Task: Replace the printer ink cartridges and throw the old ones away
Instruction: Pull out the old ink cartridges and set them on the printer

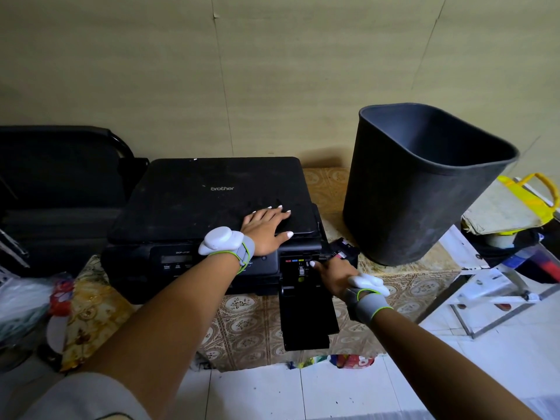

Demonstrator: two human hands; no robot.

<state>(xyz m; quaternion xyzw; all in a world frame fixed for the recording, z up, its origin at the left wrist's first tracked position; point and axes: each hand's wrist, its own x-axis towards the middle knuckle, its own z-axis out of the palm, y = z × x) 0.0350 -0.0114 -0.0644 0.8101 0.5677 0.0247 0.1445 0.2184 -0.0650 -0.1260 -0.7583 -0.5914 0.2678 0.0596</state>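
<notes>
A black Brother printer (194, 207) sits on a patterned low table. Its ink bay (298, 265) at the front right stands open, with red, blue and yellow colour marks above the slots and the bay door (306, 316) folded down. My left hand (266, 227) rests flat on the printer lid, fingers straight. My right hand (333, 272) reaches into the bay, and its fingertips touch the rightmost slot; what they hold is hidden. Loose cartridges (339, 253) lie just right of the printer. A black waste bin (424, 183) stands empty to the right.
A patterned cloth (251, 322) covers the table. Black bags (54, 189) lean at the left. Plastic bags (27, 298) sit at the lower left. A metal frame (491, 298) and a yellow-handled bag (521, 204) crowd the right. White tiles (272, 392) lie below.
</notes>
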